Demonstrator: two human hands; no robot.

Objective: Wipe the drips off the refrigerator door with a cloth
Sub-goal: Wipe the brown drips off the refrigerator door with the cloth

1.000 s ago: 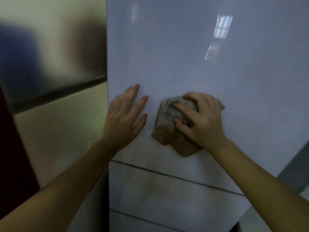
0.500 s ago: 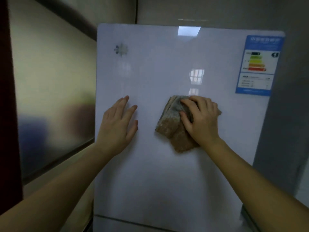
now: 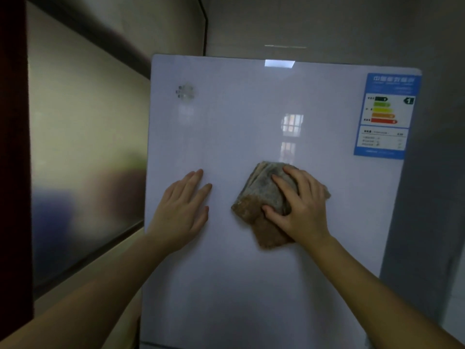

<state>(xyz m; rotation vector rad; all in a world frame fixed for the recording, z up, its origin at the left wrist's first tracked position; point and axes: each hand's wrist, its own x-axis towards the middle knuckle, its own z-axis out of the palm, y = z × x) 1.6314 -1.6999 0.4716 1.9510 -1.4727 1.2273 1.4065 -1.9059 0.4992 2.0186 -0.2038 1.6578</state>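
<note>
Cloth (image 3: 261, 197), folded thick, brown and grey with a rough weave, lay pressed flat on the glossy white refrigerator door (image 3: 251, 285), near the middle of its width. The right hand (image 3: 299, 207) covered it, fingers bent and gripping its folds. The left hand (image 3: 182, 210) rested flat with fingers spread near the door's left edge. A blue rectangular energy label (image 3: 386, 114) sat at the door's upper right corner.
</note>
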